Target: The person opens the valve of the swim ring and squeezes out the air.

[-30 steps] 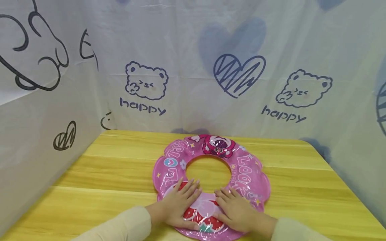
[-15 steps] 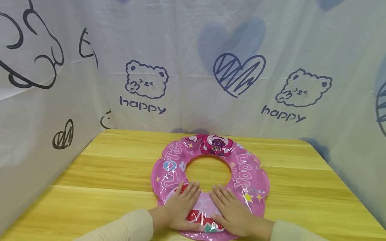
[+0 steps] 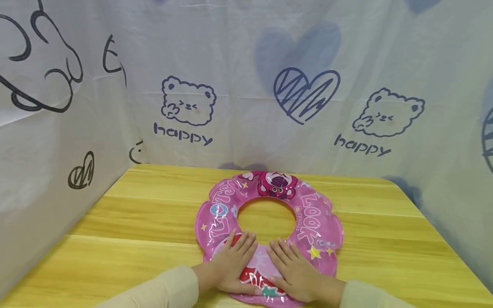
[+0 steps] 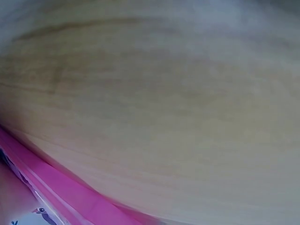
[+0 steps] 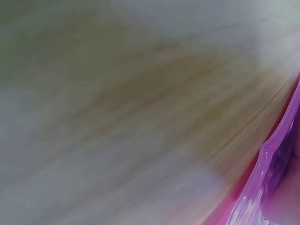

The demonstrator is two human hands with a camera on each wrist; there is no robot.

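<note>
A pink inflatable swim ring [image 3: 319, 231], printed with a bear, lettering and a strawberry, lies flat on the wood-grain table. My left hand [image 3: 235, 263] rests on the near left part of the ring, fingers straight and pointing toward the hole. Mirroring it, my right hand [image 3: 294, 271] lies on the near right part with its fingers extended. The strawberry print shows between the two thumbs. In the left wrist view, only the ring's pink edge [image 4: 70, 192] shows at the lower left. The right wrist view catches another stretch of the ring's edge [image 5: 262, 173] at the right.
The yellow wood-grain table [image 3: 146, 214] extends around the ring on both sides. A pale cloth backdrop [image 3: 239, 128] with bear, heart and "happy" drawings hangs behind the table and along its left and right sides.
The ring has turned slightly, and its bear print has shifted a little left. My right hand's fingers have moved slightly left along with it; both hands stay on the ring.
</note>
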